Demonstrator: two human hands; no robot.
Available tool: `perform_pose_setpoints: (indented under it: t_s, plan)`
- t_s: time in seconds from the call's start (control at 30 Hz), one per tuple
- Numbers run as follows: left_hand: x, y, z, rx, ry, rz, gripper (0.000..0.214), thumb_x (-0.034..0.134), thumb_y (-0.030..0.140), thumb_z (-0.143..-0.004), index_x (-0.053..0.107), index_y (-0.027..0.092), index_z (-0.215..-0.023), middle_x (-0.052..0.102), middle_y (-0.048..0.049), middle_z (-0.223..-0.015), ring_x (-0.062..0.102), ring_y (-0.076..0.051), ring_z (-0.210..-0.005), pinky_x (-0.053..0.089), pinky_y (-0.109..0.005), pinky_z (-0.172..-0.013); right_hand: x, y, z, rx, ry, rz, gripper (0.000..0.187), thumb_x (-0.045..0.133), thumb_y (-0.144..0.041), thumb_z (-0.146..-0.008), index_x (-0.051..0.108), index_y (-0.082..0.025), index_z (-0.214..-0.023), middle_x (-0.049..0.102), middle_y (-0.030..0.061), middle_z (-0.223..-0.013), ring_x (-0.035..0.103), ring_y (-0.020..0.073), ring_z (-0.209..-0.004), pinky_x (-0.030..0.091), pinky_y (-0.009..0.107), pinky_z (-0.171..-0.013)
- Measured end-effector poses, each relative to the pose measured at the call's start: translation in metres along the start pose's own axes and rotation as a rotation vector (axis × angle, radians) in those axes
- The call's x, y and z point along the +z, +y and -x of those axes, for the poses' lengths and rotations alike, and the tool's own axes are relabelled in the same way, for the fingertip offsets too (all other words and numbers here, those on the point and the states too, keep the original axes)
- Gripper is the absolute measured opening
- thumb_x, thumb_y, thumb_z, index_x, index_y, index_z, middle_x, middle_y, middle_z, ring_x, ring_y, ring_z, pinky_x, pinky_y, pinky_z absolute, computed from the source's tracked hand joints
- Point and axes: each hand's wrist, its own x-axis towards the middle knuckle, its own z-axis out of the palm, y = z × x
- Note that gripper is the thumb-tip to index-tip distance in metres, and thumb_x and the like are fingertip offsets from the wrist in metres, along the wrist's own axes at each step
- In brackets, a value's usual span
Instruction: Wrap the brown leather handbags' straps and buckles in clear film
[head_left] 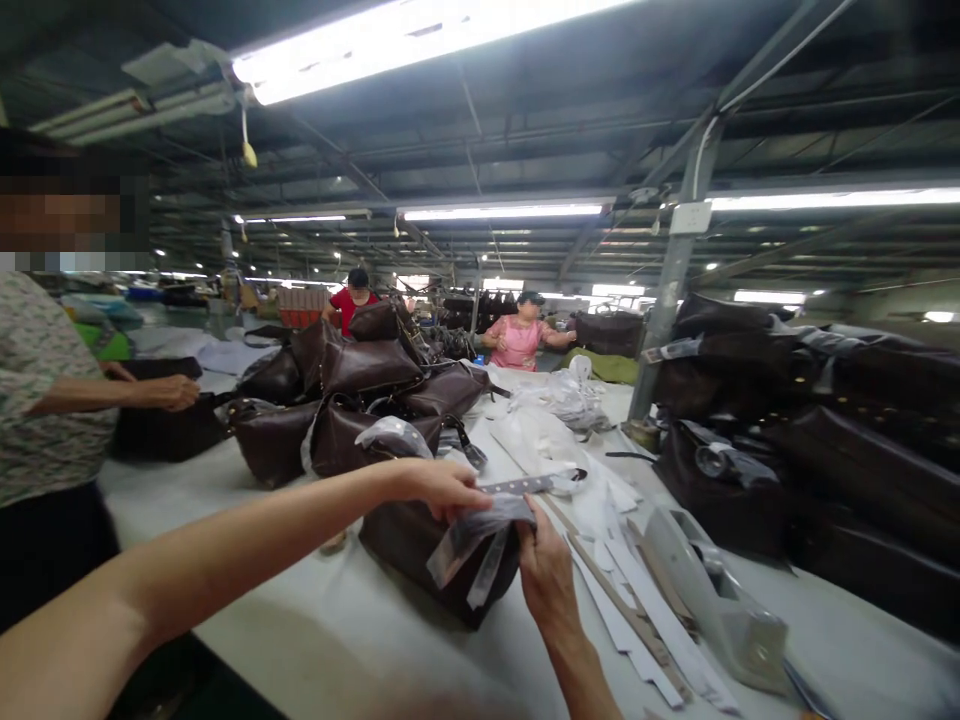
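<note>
A dark brown leather handbag point(420, 555) stands on the table in front of me. Over its top, my left hand point(446, 487) reaches in from the left with fingers closed on a strip of clear plastic film point(461, 540). Loose ends of the film hang down the bag's front. My right hand point(547, 565) is closed at the bag's right top corner, thumb up, gripping the film-wrapped edge there. Just beyond the fingers lies a dark strap with a row of light studs or holes point(525, 485), partly under film. What the left fingertips press is partly hidden.
Brown handbags point(367, 368) are heaped behind; another pile point(862, 450) rises at right. White paper strips point(637, 610) and a grey tape dispenser point(720, 600) lie right of me. A co-worker point(52, 390) handles a dark bag at left; two people stand farther back. A metal post point(667, 300) rises beyond.
</note>
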Motion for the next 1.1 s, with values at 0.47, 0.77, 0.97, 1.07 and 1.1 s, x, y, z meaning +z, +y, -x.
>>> perform_pose_setpoints:
  t_s: [0.47, 0.77, 0.97, 1.07, 1.1]
  plan:
    - [0.023, -0.057, 0.015, 0.098, -0.193, 0.927, 0.044, 0.085, 0.039, -0.059, 0.062, 0.013, -0.086, 0.073, -0.0086, -0.080, 0.068, -0.016, -0.066, 0.052, -0.024, -0.058, 0.003, -0.004, 0.014, 0.161, -0.012, 0.044, 0.067, 0.029, -0.068, -0.090, 0.065, -0.015, -0.110, 0.070, 0.0189, -0.111, 0.061, 0.0358, -0.112, 0.047, 0.051, -0.095]
    - [0.026, -0.054, 0.011, 0.158, -0.191, 0.965, 0.041, 0.085, 0.038, -0.061, 0.059, 0.014, -0.081, 0.072, -0.0061, -0.073, 0.069, -0.016, -0.063, 0.054, -0.024, -0.058, -0.016, -0.017, -0.006, -0.138, 0.037, 0.177, 0.086, 0.062, -0.053, -0.080, 0.031, -0.012, -0.148, 0.034, 0.0175, -0.154, 0.028, 0.0357, -0.143, 0.025, 0.054, -0.115]
    - [0.021, -0.054, 0.022, 0.248, -0.238, 1.038, 0.038, 0.080, 0.022, -0.064, 0.068, 0.010, -0.098, 0.073, -0.0092, -0.088, 0.071, -0.017, -0.078, 0.055, -0.025, -0.071, -0.011, -0.011, -0.015, -0.079, -0.118, 0.164, 0.042, 0.040, -0.036, -0.087, 0.063, -0.017, -0.117, 0.070, 0.0128, -0.115, 0.064, 0.0307, -0.109, 0.049, 0.048, -0.096]
    - [0.018, -0.059, 0.025, 0.249, -0.311, 1.040, 0.043, 0.078, 0.019, -0.064, 0.067, 0.009, -0.104, 0.073, -0.0106, -0.091, 0.071, -0.019, -0.081, 0.056, -0.025, -0.071, -0.011, -0.001, -0.014, -0.033, -0.099, 0.149, 0.044, 0.041, -0.039, -0.085, 0.063, -0.018, -0.117, 0.071, 0.0123, -0.114, 0.065, 0.0312, -0.108, 0.051, 0.046, -0.092]
    - [0.017, -0.060, 0.025, 0.246, -0.339, 1.039, 0.045, 0.078, 0.019, -0.065, 0.066, 0.010, -0.107, 0.072, -0.0108, -0.091, 0.072, -0.019, -0.081, 0.057, -0.025, -0.070, -0.011, 0.002, -0.014, -0.019, -0.099, 0.137, 0.045, 0.042, -0.042, -0.085, 0.063, -0.018, -0.117, 0.070, 0.0121, -0.116, 0.064, 0.0316, -0.109, 0.051, 0.046, -0.093]
